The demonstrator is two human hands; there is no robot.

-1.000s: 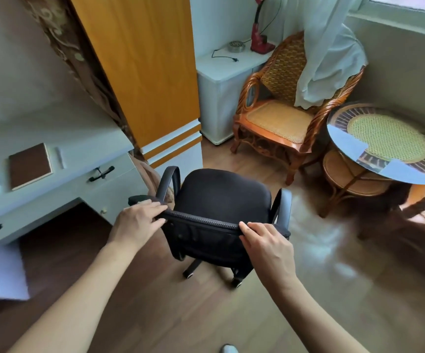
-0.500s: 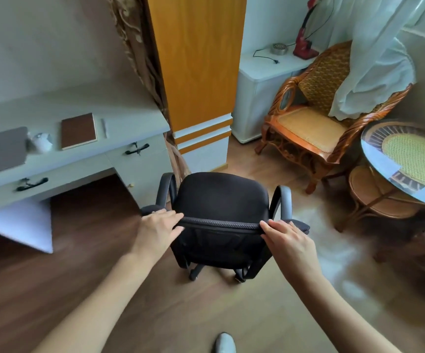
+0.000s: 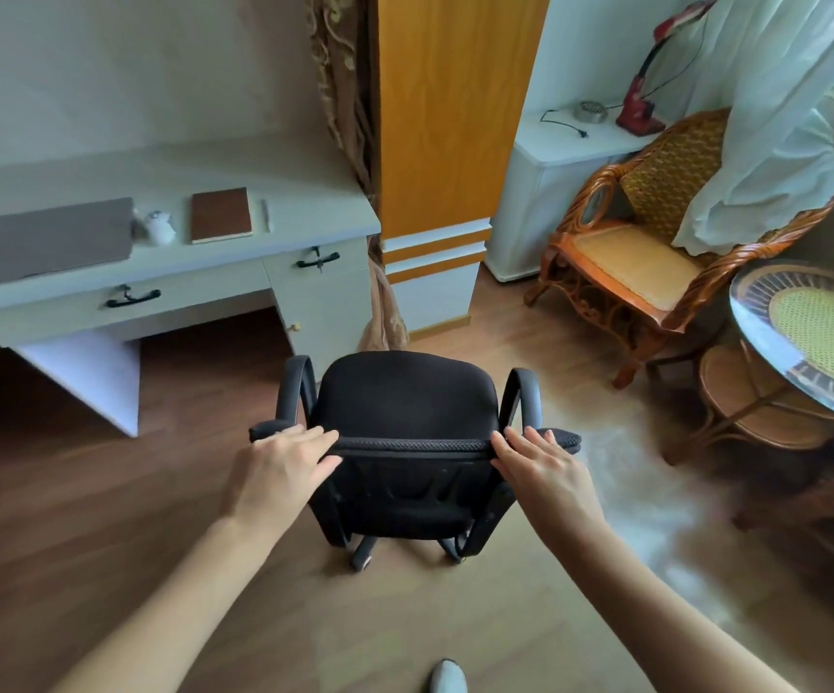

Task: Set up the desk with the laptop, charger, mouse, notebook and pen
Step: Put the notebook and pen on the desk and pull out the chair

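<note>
Now both hands, left (image 3: 280, 467) and right (image 3: 545, 467), lie spread-fingered on the mesh chair (image 3: 405, 407) back; the smooth flat desk (image 3: 305, 192) sits at ten o'clock.

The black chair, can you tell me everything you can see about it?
The black chair is an office chair with a padded fabric seat, a mesh-looking backrest, two curved armrests and small wheels underneath. It stands upright on the wooden floor, seen from behind, facing away from the person, right of the desk's opening. The left hand and right hand rest on the backrest's top edge, fingers loose rather than clamped.
</note>
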